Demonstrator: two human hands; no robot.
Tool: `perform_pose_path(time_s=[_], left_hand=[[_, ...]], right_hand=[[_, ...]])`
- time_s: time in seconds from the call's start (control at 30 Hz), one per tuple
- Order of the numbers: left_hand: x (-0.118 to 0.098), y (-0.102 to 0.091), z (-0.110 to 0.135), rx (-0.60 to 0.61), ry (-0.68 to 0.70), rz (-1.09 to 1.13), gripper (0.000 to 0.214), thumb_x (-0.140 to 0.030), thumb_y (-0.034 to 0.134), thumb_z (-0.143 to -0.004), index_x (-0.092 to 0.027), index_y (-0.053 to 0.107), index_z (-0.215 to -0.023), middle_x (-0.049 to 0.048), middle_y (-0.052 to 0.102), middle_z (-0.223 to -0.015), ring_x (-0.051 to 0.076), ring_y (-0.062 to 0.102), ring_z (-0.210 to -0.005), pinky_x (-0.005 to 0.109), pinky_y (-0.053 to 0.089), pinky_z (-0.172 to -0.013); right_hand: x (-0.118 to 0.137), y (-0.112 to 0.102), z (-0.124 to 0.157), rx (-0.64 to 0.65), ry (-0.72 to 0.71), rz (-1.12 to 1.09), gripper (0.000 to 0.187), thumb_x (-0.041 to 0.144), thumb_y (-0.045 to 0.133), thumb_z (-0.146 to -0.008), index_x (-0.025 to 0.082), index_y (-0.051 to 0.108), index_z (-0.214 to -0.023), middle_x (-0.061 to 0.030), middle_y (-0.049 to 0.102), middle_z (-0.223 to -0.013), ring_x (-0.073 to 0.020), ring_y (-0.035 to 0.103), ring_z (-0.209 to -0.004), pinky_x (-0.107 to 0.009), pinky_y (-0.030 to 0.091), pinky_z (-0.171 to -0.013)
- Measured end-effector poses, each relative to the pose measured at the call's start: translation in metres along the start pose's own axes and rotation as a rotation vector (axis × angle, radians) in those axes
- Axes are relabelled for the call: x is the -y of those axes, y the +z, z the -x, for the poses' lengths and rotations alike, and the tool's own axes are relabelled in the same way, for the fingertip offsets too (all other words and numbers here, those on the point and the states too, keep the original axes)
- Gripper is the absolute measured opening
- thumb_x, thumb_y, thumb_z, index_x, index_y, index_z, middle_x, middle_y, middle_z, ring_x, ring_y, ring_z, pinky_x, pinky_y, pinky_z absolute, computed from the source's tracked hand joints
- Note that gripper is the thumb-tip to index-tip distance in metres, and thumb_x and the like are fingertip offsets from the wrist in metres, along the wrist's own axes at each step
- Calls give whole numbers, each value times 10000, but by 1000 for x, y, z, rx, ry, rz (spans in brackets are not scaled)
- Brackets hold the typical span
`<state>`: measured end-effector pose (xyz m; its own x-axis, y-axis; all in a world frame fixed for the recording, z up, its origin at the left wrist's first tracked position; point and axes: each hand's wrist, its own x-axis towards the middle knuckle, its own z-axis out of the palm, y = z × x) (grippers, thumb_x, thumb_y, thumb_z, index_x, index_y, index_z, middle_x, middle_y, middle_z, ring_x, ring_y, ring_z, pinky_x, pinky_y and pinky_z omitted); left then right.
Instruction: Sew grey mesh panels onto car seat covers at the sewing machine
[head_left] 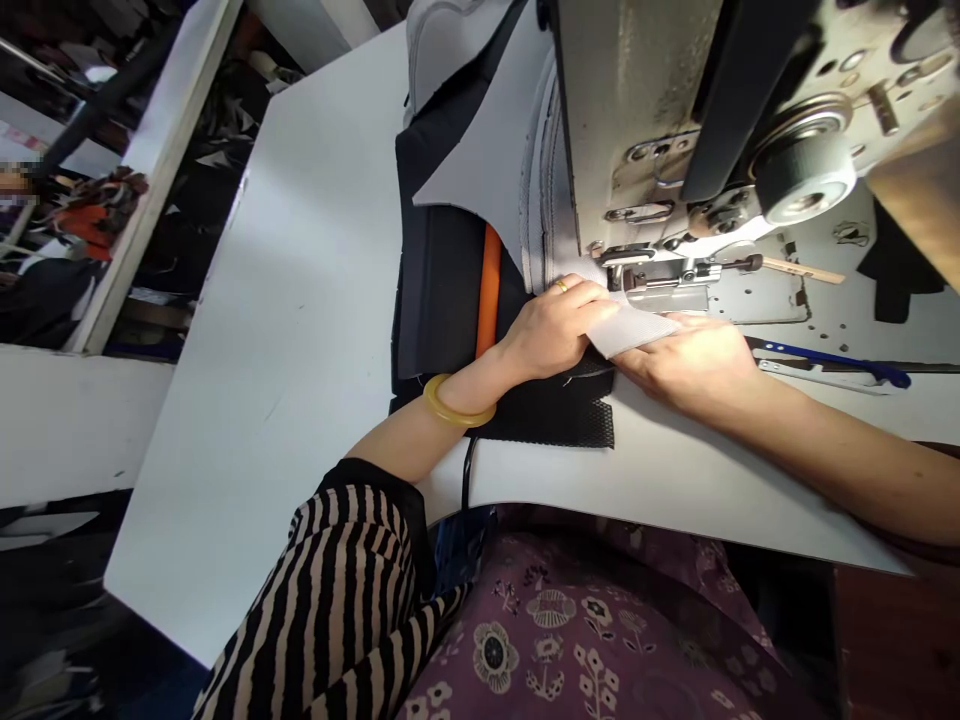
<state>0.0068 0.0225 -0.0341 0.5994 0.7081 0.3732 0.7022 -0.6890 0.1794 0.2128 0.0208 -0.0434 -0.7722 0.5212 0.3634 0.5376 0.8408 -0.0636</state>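
A light grey fabric piece (634,328) lies under the presser foot (622,278) of a sewing machine (615,100), one corner pointing towards me. My left hand (555,325) is closed on its left side, fingers bent over it just in front of the foot. At the right edge, my right hand (686,360) grips the same piece, its fingertips partly hidden under the fabric. Left of the needle area, a stack of curved grey pieces (491,130) rests on black fabric (442,290). An orange strip (489,290) runs beside my left wrist, and black mesh (577,425) lies below it.
Blue-handled thread snips (832,360) lie right of my right hand. A wooden stick (802,270) and a black cut piece (896,260) are on the machine bed. The white table (300,300) stretches left, beside a bin of scraps (217,190).
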Motion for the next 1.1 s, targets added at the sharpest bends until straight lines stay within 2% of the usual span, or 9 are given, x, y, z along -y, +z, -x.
perform_pose_path(time_s=[0.1,0.17,0.23,0.3,0.43,0.63,0.8,0.9,1.1], left_hand=[[1,0,-5,-42,-79,-26,358,-346,394,-996,-141,682,-946,63,684,-894,174,634,-902,318,525,-824],[-1,-1,-6,-66,-100,-29,356,-334,395,-995,-136,685,-933,64,691,-866,173,647,-888,325,528,-848],[-5,-3,-4,-68,-84,-18,318,-237,390,-979,-139,691,-1012,71,719,-944,173,662,-937,333,531,-888],[-9,-7,2,-50,-42,-6,349,-138,370,-946,-150,686,-1093,65,729,-1065,163,664,-1021,329,537,-924],[-5,-13,16,-1,85,22,361,-113,369,-947,-157,701,-1082,54,724,-1143,141,653,-1128,309,541,-983],[13,-16,21,35,127,103,324,-92,417,-930,-152,685,-1104,64,713,-1174,149,620,-1193,303,516,-1040],[10,-16,20,-5,215,98,328,-154,527,-841,-87,651,-1137,138,686,-1208,208,607,-1217,335,516,-1045],[7,-15,20,2,227,58,338,-196,535,-830,-76,646,-1125,152,673,-1227,225,599,-1228,352,517,-1044],[9,-14,15,134,160,-42,364,-290,516,-865,-95,644,-1144,158,623,-1304,255,559,-1273,410,485,-1063]], right_hand=[[-1,-9,1,-30,-132,50,374,96,334,-953,142,675,-1101,-77,715,-1065,-170,621,-978,-282,382,-668],[1,-11,2,-71,-222,54,355,108,352,-958,99,655,-1142,-113,692,-1146,-201,598,-1099,-288,422,-725],[7,-11,4,-100,-314,42,323,102,386,-944,86,658,-1119,-132,688,-1140,-211,600,-1100,-296,444,-757],[14,-11,6,-96,-356,34,319,73,393,-926,99,661,-1098,-126,699,-1077,-194,626,-996,-297,451,-741],[21,-10,10,-62,-317,55,321,29,383,-909,115,658,-1051,-96,700,-962,-157,609,-784,-289,411,-652],[19,-10,9,-48,-293,40,291,39,382,-919,126,655,-973,-82,686,-947,-152,589,-782,-280,362,-630],[19,-11,7,-4,-290,17,299,40,369,-928,130,652,-965,-95,679,-990,-150,578,-816,-284,356,-648],[19,-12,7,-6,-279,6,302,39,370,-926,128,652,-987,-87,677,-957,-151,575,-827,-284,353,-648],[16,-12,8,-38,-265,72,307,47,372,-920,113,662,-996,-82,672,-924,-159,575,-811,-293,381,-646]])
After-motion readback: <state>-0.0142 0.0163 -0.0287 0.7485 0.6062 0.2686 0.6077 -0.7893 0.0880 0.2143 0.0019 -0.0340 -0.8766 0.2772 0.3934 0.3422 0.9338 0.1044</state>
